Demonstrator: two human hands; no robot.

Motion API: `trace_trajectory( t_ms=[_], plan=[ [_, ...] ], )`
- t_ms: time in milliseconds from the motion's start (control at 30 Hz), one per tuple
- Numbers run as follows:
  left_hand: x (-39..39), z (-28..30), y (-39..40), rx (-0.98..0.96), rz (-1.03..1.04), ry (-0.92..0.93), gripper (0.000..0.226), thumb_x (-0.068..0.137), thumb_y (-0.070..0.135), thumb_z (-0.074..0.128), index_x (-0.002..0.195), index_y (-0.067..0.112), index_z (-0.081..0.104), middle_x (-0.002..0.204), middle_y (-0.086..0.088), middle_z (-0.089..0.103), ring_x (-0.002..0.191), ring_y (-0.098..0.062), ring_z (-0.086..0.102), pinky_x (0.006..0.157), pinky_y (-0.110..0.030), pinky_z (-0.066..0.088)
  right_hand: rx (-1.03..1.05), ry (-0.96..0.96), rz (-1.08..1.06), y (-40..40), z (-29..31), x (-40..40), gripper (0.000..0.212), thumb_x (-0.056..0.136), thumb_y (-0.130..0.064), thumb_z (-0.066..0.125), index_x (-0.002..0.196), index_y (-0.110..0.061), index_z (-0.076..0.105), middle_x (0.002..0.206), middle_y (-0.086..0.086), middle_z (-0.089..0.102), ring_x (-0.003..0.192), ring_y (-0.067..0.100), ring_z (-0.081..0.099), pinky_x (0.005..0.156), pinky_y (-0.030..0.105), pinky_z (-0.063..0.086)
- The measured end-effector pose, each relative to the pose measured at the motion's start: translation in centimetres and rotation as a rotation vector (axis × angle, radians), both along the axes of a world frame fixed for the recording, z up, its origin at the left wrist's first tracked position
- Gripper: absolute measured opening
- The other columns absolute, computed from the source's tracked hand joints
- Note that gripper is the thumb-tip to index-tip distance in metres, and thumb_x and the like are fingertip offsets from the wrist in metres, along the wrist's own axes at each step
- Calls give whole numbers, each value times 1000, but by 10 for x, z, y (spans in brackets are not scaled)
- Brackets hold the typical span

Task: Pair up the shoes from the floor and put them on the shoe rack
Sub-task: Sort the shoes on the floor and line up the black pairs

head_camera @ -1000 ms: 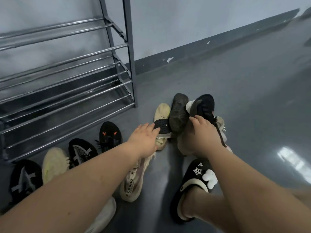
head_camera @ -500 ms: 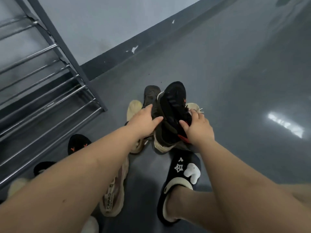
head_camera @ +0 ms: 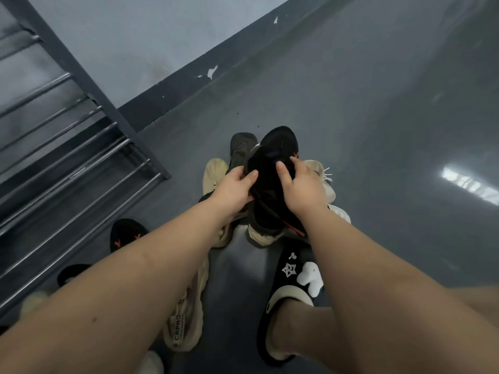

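I have both hands on one black shoe (head_camera: 270, 184), raised above the heap of loose shoes on the floor (head_camera: 378, 130). My left hand (head_camera: 235, 193) has its fingers curled round the near side of the shoe, thumb on top; my right hand (head_camera: 299, 187) grips the far side, thumb pressed on the upper. Both are closed firmly on it.

By my reading the job is barely begun. The bars of the shoe rack (head_camera: 67, 163) that show, at the left, carry nothing (part of it runs out of view, so I cannot vouch for the rest). A dark grey shoe (head_camera: 241, 147), a beige shoe (head_camera: 213, 174) and a cream laced shoe (head_camera: 321, 176) lie in the heap under my hands. Nearer me a beige CAPRO shoe (head_camera: 186, 314) lies along the floor, and a black shoe with orange marks (head_camera: 124, 234) sits in front of the rack with others beside it, mostly hidden by my left arm. All of these have to be matched and shelved.

My own foot wears a black slipper (head_camera: 291, 287) with a white charm. The floor is smooth, glossy grey, throwing back a ceiling light at the right; a pale wall with a dark, chipped skirting runs behind.
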State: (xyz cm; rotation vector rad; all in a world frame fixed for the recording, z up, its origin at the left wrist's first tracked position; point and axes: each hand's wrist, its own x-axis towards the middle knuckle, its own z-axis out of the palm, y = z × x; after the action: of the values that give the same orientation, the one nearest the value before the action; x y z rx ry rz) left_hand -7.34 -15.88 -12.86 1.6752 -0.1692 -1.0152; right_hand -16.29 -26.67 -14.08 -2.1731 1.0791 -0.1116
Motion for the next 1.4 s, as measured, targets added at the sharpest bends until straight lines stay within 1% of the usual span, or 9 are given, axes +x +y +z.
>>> trace_trajectory(
  t_ms=[233, 367, 467, 767, 867, 967, 1133, 1233, 1400],
  plan=[
    [22, 23, 72, -73, 142, 15, 25, 99, 29, 43, 105, 10, 59, 98, -4, 64, 90, -18, 62, 81, -30, 53, 162, -80, 26, 45, 23, 20, 56, 96, -57, 30, 104, -9, 59, 94, 5, 61, 91, 23, 55, 76, 33, 40],
    [30, 29, 134, -46, 229, 11, 24, 99, 33, 43, 93, 17, 60, 88, 1, 65, 75, -10, 61, 66, -21, 53, 269, -67, 138, 94, 28, 40, 59, 95, -58, 33, 72, -8, 54, 71, 4, 56, 82, 25, 56, 72, 34, 39],
    [34, 27, 189, -55, 344, 37, 28, 97, 37, 46, 105, 16, 62, 97, 0, 68, 84, -11, 63, 73, -24, 52, 345, -25, 195, 139, 31, 60, 57, 95, -57, 36, 62, -12, 46, 73, 7, 54, 88, 29, 55, 77, 33, 37],
    [-17, 6, 321, -73, 631, 359, 42, 93, 49, 42, 102, 14, 64, 72, 2, 72, 65, -12, 69, 58, -27, 55, 447, 134, 165, 268, 16, 84, 73, 92, -64, 32, 106, 1, 62, 104, 19, 62, 105, 33, 59, 92, 35, 45],
    [-36, -8, 343, 31, 648, 403, 59, 84, 59, 53, 109, 7, 67, 97, -10, 73, 89, -26, 70, 86, -39, 55, 478, 173, 134, 294, 7, 82, 86, 87, -71, 29, 120, 2, 58, 123, 21, 61, 115, 36, 57, 101, 44, 45],
    [-43, -15, 358, 79, 650, 399, 57, 84, 61, 52, 107, 11, 67, 101, -8, 71, 93, -27, 68, 85, -37, 54, 513, 166, 114, 311, 7, 82, 77, 93, -62, 34, 125, 6, 53, 128, 24, 57, 119, 36, 54, 102, 43, 44],
    [-45, -17, 376, 15, 675, 454, 50, 91, 55, 46, 104, 11, 65, 88, -5, 70, 80, -20, 67, 64, -29, 51, 541, 266, 233, 324, 12, 79, 51, 99, -48, 36, 123, -9, 56, 115, 14, 61, 108, 31, 58, 78, 27, 52],
    [-43, -23, 387, 61, 660, 468, 59, 87, 59, 50, 113, 8, 64, 100, -9, 71, 90, -24, 67, 70, -32, 51, 775, 260, 196, 333, 9, 68, 36, 95, -35, 54, 111, -2, 59, 85, 8, 62, 73, 23, 60, 58, 32, 52],
    [-43, -27, 383, 95, 559, 504, 53, 85, 60, 52, 105, 12, 64, 95, -6, 70, 89, -22, 65, 75, -33, 51, 913, 248, 95, 322, -5, 57, 30, 98, -24, 50, 114, 0, 57, 84, 6, 63, 75, 22, 63, 58, 30, 55]
  ],
)
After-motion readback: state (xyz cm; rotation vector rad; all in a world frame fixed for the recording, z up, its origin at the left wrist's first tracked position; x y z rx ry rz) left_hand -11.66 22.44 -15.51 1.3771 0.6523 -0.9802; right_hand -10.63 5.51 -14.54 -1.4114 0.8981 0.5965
